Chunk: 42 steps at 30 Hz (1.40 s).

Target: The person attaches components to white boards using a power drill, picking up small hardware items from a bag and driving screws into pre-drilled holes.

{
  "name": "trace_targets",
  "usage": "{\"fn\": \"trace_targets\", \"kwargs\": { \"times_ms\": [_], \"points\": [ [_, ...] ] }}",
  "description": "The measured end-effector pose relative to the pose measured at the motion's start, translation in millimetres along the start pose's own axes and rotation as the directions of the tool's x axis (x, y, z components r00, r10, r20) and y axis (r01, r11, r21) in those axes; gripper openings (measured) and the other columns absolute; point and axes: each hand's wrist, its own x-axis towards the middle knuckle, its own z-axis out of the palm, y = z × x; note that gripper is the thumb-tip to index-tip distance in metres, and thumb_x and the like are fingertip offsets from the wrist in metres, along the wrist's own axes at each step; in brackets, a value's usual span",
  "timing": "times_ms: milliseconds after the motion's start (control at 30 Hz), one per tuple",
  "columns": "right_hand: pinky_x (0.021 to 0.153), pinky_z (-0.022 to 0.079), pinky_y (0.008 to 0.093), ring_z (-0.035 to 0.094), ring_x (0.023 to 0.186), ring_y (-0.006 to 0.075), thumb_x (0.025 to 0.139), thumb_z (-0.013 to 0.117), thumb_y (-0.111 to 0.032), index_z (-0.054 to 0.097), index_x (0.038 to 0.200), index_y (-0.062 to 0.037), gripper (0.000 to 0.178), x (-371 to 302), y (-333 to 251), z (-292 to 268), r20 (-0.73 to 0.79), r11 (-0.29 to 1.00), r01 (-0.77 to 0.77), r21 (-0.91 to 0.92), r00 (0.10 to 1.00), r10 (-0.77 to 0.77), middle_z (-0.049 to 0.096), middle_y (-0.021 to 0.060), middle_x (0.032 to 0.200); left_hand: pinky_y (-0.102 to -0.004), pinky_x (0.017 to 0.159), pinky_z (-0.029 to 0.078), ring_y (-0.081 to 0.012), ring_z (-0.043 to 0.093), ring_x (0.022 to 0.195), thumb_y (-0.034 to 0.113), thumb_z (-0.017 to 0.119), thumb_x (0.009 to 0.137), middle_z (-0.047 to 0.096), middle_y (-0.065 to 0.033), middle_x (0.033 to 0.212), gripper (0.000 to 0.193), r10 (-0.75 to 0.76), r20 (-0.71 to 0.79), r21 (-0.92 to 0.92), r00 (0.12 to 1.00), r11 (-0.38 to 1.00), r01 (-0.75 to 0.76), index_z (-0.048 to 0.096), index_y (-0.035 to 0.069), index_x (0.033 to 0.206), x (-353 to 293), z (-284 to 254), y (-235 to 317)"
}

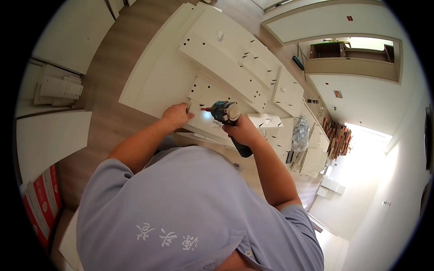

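Note:
My right hand (242,130) grips a teal and black cordless drill (226,114) whose bit points left toward a small fitting on a white furniture panel (203,92). The drill's light shines on the panel beside the bit. My left hand (177,114) rests on the panel's near edge, fingers pinching a small piece just left of the bit. Several white panels with drilled holes and dowels (235,54) lie stacked beyond, on a large white board (153,86).
A wooden floor (108,58) runs around the boards. More white panels lie at the left (49,135), with a red and white carton (40,203) below. A clear bag of hardware (299,133) and small parts sit at the right. White cabinets stand at the upper right (343,22).

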Motion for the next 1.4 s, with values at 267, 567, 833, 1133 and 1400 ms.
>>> {"fn": "trace_targets", "kwargs": {
  "times_ms": [267, 567, 833, 1133, 1400],
  "points": [
    [0.09, 0.056, 0.0473, 0.071, 0.104, 0.0414, 0.089, 0.072, -0.021, 0.073, 0.117, -0.0039, 0.033, 5, -2, 5, -0.034, 0.989, 0.087, -0.122, 0.995, -0.092, 0.076, 0.021, 0.109, -0.0486, 0.093, 0.055, -0.0415, 0.071, 0.105, 0.042, 0.072, 0.095, 0.075, -0.0234, 0.108, 0.046, 0.006, -0.033, -0.007, 0.999, 1.0, -0.007, 0.067, -0.001, 0.112, 0, 0, 0],
    [0.086, 0.057, 0.0418, 0.073, 0.097, 0.0311, 0.09, 0.076, -0.021, 0.073, 0.116, -0.0041, 0.032, -8, -15, -11, 0.021, 1.0, 0.014, -0.007, 1.0, -0.014, 0.077, 0.0141, 0.104, -0.0482, 0.093, 0.055, -0.0412, 0.071, 0.104, 0.039, 0.072, 0.096, 0.074, -0.0241, 0.108, 0.044, 0.039, -0.065, 0.019, 0.997, 0.999, -0.038, 0.068, -0.001, 0.112, 2, 4, -1],
    [0.081, 0.057, 0.035, 0.069, 0.086, 0.0171, 0.091, 0.076, -0.008, 0.07, 0.122, -0.0006, 0.032, -71, 8, -26, -0.082, 0.908, 0.157, 0.389, 0.987, -0.136, 0.075, 0.0079, 0.105, -0.0329, 0.059, 0.051, -0.018, 0.062, 0.068, 0.016, 0.062, 0.098, 0.067, -0.0078, 0.091, 0.018, -0.059, 0.05, -0.722, 0.997, 0.687, 0.077, 0.066, 0.003, 0.111, 2, 4, -29],
    [0.079, 0.058, 0.0324, 0.068, 0.085, 0.0137, 0.094, 0.073, -0.007, 0.071, 0.119, 0.0, 0.026, -60, 23, 13, -0.084, 0.75, 0.221, 0.623, 0.973, -0.217, 0.076, 0.0052, 0.105, -0.0275, 0.056, 0.043, -0.0081, 0.049, 0.064, 0.011, 0.056, 0.104, 0.058, 0.0015, 0.084, 0.03, 0.23, 0.105, -0.638, 0.968, 0.762, -0.111, 0.07, 0.006, 0.13, -16, -4, -16],
    [0.078, 0.058, 0.033, 0.069, 0.084, 0.0141, 0.094, 0.074, -0.01, 0.071, 0.118, 0.0002, 0.026, -45, 22, 5, -0.079, 0.783, 0.21, 0.585, 0.976, -0.203, 0.076, 0.0044, 0.103, -0.0304, 0.076, 0.052, -0.0137, 0.061, 0.081, 0.005, 0.061, 0.101, 0.07, -0.0061, 0.095, 0.034, 0.384, -0.081, -0.334, 0.92, 0.859, -0.388, 0.07, 0.007, 0.134, -9, -17, 10]
  ]
}}
